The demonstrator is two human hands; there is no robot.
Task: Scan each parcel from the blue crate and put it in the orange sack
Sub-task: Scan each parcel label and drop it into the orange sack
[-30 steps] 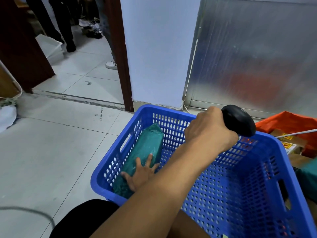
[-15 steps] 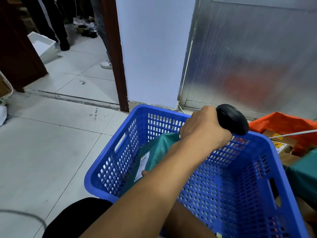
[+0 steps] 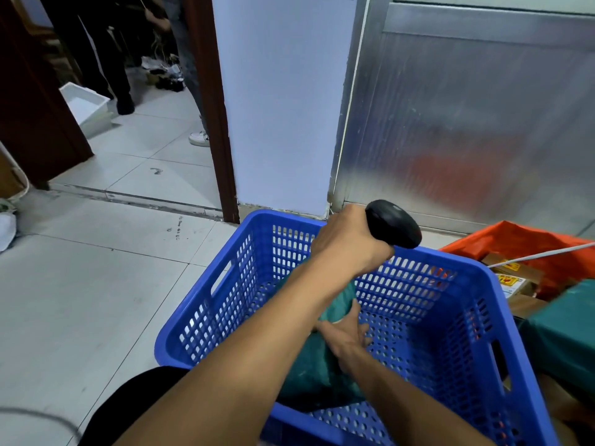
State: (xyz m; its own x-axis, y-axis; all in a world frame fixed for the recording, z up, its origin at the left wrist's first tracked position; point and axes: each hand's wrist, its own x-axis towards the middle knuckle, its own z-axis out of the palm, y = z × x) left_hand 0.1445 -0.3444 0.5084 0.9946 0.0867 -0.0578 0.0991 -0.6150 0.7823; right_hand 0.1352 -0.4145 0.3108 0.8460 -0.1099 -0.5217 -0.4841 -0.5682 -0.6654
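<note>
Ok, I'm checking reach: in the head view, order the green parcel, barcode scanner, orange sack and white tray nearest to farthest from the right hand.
1. Green parcel, touching the right hand, in the blue crate.
2. Barcode scanner, above the crate's far rim.
3. Orange sack, right of crate.
4. White tray, far left, past doorway.

One blue crate (image 3: 206,320); one scanner (image 3: 394,224); one orange sack (image 3: 528,244); two hands (image 3: 346,333).

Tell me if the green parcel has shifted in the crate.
Yes: the green parcel has left the blue crate's left wall for its middle, under the right hand.
</note>
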